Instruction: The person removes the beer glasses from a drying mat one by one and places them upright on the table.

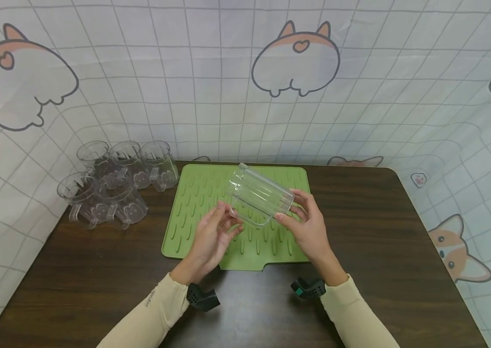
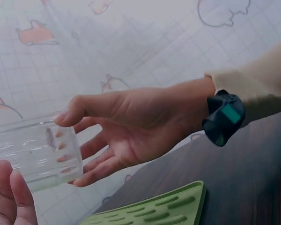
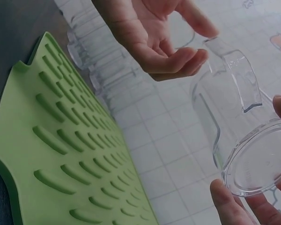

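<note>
A clear mug (image 1: 262,193) is tilted in the air above a green ribbed mat (image 1: 203,212), its mouth toward the left. My right hand (image 1: 308,222) holds it around the base, with thumb and fingers on opposite sides, as the left wrist view also shows. Close to the mouth end and the handle (image 3: 246,82) is my left hand (image 1: 215,237). Its fingers are loosely extended, not wrapped around the mug. In the right wrist view, one left fingertip is at the handle's corner; whether it touches, I cannot tell.
Several similar clear mugs (image 1: 129,203) stand upright in a cluster at the back left of the dark wooden table (image 1: 358,227). A white grid-patterned cloth (image 1: 210,82) with cartoon dogs rises behind and along both sides.
</note>
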`<state>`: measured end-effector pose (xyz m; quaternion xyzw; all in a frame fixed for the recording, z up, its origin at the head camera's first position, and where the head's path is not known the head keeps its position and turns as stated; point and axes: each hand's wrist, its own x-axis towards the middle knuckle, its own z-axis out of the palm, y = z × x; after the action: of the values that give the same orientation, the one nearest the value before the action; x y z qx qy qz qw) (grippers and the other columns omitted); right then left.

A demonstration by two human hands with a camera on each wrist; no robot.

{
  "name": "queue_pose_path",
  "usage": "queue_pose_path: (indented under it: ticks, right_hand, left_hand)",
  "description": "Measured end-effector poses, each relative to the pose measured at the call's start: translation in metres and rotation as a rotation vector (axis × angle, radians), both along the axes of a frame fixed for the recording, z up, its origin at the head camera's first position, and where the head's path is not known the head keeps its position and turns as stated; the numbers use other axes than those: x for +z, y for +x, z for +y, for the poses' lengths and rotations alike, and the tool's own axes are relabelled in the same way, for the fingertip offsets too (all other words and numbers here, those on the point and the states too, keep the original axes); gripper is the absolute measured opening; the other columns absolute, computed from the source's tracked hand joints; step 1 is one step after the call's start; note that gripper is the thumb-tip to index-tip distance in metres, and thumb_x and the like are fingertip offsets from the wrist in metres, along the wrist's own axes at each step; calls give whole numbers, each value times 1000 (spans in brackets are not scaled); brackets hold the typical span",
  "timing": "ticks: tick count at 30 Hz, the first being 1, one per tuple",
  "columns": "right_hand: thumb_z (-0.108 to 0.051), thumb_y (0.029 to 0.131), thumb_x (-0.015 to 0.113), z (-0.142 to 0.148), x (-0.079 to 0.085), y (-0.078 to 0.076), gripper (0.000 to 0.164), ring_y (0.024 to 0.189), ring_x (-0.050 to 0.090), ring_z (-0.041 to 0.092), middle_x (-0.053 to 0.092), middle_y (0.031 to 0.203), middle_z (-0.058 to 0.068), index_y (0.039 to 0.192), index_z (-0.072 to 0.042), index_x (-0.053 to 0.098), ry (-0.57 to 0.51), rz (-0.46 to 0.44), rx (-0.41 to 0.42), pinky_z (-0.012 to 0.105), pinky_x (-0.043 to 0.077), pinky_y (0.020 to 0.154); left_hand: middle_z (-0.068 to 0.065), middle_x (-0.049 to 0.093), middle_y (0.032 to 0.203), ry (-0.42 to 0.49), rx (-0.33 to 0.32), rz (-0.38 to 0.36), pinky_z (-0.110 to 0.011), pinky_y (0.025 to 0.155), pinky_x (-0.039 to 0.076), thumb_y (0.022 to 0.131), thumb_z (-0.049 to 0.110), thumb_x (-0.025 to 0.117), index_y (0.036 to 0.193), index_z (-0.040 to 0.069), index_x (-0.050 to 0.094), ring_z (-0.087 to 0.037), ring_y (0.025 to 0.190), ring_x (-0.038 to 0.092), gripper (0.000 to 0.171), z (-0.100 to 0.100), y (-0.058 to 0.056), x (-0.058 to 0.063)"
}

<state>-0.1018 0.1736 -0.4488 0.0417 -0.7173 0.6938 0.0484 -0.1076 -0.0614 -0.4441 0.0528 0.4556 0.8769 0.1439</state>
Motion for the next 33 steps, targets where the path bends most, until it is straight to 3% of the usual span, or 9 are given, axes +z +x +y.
queue_pose_path:
  ticks: [3, 7, 21, 26, 33]
  right_hand:
    - [-2, 93, 73, -2, 0, 0, 69, 131, 55, 37, 48, 148, 11, 152, -13, 40, -1, -4, -5, 21, 60, 83]
    - [-2, 92, 73, -4, 1, 0, 70, 129, 58, 31, 48, 147, 10, 153, -11, 39, -8, -7, -6, 21, 60, 84]
    - [-4, 92, 74, -10, 0, 1, 70, 126, 58, 20, 48, 149, 10, 152, -14, 40, 8, 2, 2, 23, 61, 85]
    - [-4, 92, 75, -11, 0, 0, 69, 127, 59, 22, 48, 149, 10, 151, -15, 41, 18, 10, 3, 23, 61, 85]
    - [-3, 91, 75, -12, -1, 0, 69, 124, 60, 16, 48, 148, 9, 151, -15, 42, 20, 22, 16, 24, 61, 84]
  left_hand:
    - [7, 63, 98, 27, -15, -28, -23, 88, 58, 107, 49, 48, 98, 18, 60, -8, 94, 63, 34, 2, 2, -2]
    - [6, 63, 99, 73, -22, -47, -22, 89, 58, 108, 48, 46, 98, 17, 60, -7, 95, 64, 36, 5, 4, -5]
    - [10, 62, 99, 281, -52, -24, -23, 100, 54, 111, 46, 34, 103, 21, 56, -6, 102, 64, 34, 12, 9, -10]
    - [10, 62, 97, 308, -54, -14, -24, 97, 55, 111, 43, 33, 102, 21, 56, -6, 99, 62, 34, 13, 9, -11]
    - [10, 55, 96, 334, -112, 35, -29, 95, 54, 112, 39, 31, 101, 19, 52, -6, 96, 57, 31, 10, 9, -10]
